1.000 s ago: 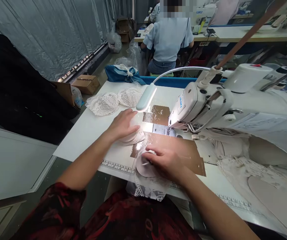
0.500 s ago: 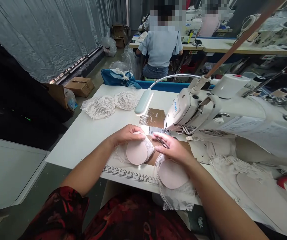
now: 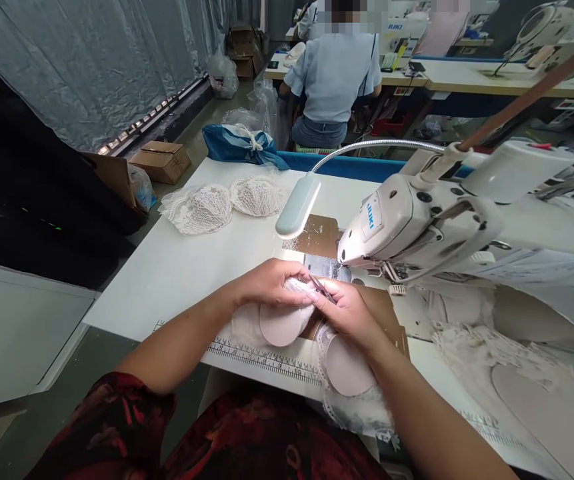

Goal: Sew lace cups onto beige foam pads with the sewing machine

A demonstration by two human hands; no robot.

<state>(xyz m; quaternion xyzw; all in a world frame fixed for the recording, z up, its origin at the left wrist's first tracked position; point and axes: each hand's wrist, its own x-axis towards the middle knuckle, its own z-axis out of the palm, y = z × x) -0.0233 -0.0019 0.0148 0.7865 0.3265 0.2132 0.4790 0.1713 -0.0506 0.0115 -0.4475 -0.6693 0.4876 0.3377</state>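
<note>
Meeting just inside the bench's [image 3: 167, 267] front edge, both hands' fingertips now come together; half a second ago they were apart. The left hand [image 3: 269, 283] clamps its fingers on the bunched white lace of a smooth, rounded beige cup [image 3: 281, 327]. The right hand [image 3: 349, 310] bends its fingers around a slim dark tool [image 3: 323, 291], beside that lace. A second smooth cup [image 3: 349, 367] lies below the right wrist, its lace draping over the front edge. Toward the far left corner sit domed, web-patterned lace cups [image 3: 197, 208].
</note>
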